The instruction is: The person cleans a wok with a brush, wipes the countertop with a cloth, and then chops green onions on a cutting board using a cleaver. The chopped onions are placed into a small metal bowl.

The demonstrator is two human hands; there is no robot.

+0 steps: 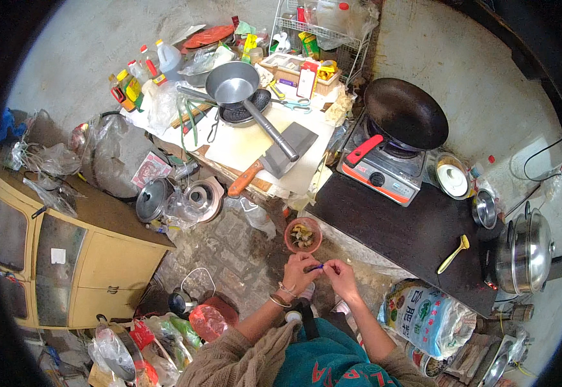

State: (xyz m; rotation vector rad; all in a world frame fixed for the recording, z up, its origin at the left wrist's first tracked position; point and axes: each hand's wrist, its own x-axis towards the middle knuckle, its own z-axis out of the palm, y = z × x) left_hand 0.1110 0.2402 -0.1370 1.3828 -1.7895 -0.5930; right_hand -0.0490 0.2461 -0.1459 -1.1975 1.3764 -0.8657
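Observation:
My left hand (300, 272) and my right hand (340, 278) meet at the lower middle of the head view. Between their fingertips is a small blue-purple object (316, 267), too small to identify; both hands pinch it. Just beyond my hands, a pink plastic bin (303, 247) on the floor holds peels or scraps (302, 234). A bracelet and a bangle are on my left wrist. Farther off, a cleaver (281, 162) with a wooden handle lies on a pale cutting board (223, 145), partly under the handle of a saucepan (232, 83).
A wok (406, 113) stands on a portable gas stove (382, 169) at the right. A dark counter (373, 227) bears a brush (455, 254) and a steel steamer pot (527, 251). A yellow cabinet (112, 261) is at left, bags (174, 334) lie below, and a printed sack (421, 314) stands right.

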